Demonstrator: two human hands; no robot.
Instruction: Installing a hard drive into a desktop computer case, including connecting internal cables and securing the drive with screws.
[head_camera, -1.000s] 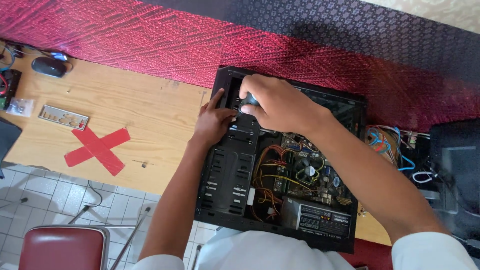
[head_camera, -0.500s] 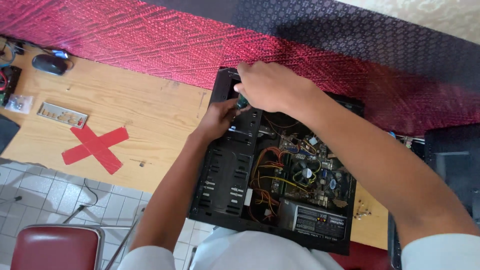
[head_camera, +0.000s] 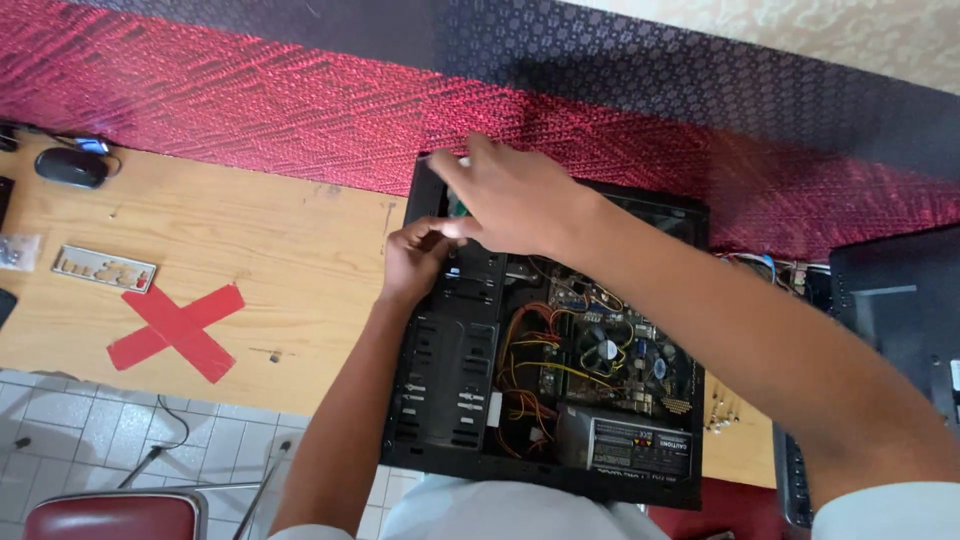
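Both hands are working at twelve o'clock of the open computer case (head_camera: 545, 400), right hand (head_camera: 510, 200) pinching something small, left hand (head_camera: 415, 262) curled, grip unclear, bracing steadily.

Since a second ago, our right hand (head_camera: 515, 200) has lifted from inside the open black metal computer case (head_camera: 440, 400) to its far upper-left corner, now holding a small green part we cannot make out. Our left hand (head_camera: 415, 262) has slid back, fingertips touching the right hand.
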